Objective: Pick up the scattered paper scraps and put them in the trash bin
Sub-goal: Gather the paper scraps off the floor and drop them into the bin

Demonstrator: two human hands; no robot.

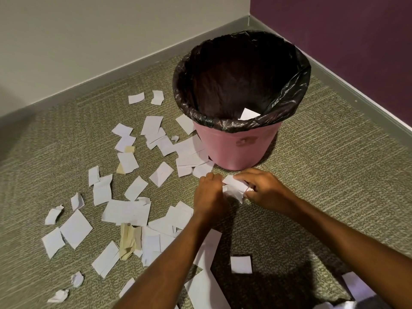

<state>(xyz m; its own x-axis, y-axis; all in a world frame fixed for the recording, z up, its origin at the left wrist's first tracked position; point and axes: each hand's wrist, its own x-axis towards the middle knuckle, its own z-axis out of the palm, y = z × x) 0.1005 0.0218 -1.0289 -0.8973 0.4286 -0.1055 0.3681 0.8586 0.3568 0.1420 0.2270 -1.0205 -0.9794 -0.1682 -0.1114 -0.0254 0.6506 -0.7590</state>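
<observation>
So both my hands are on the same wad of crumpled white paper [235, 188] right now. My left hand [209, 196] is curled around its left side, knuckles up, and my right hand [265, 190] has its fingers pinched closed on the right side, so the wad sits squeezed between them just above the carpet [323, 175].

Just past my hands, on the far side, is the pink trash bin [236, 148] with a black bag liner [287, 101] folded over the rim. It stands upright near the corner where the light wall [89, 41] meets the purple wall [345, 30]. One white scrap [249, 113] is already inside, leaning against the near side of the liner.

The rest of the scraps [127, 210] are all over the floor to my left, spreading from the foot of the bin down toward me, mostly flat white pieces, a few balled up. There's a tan crumpled piece [130, 240] in the near-left pile and a smaller tan bit [129, 149] further out. One lone white square [241, 264] lies between my forearms, and a few more pieces [356, 286] sit at the near right edge.
</observation>
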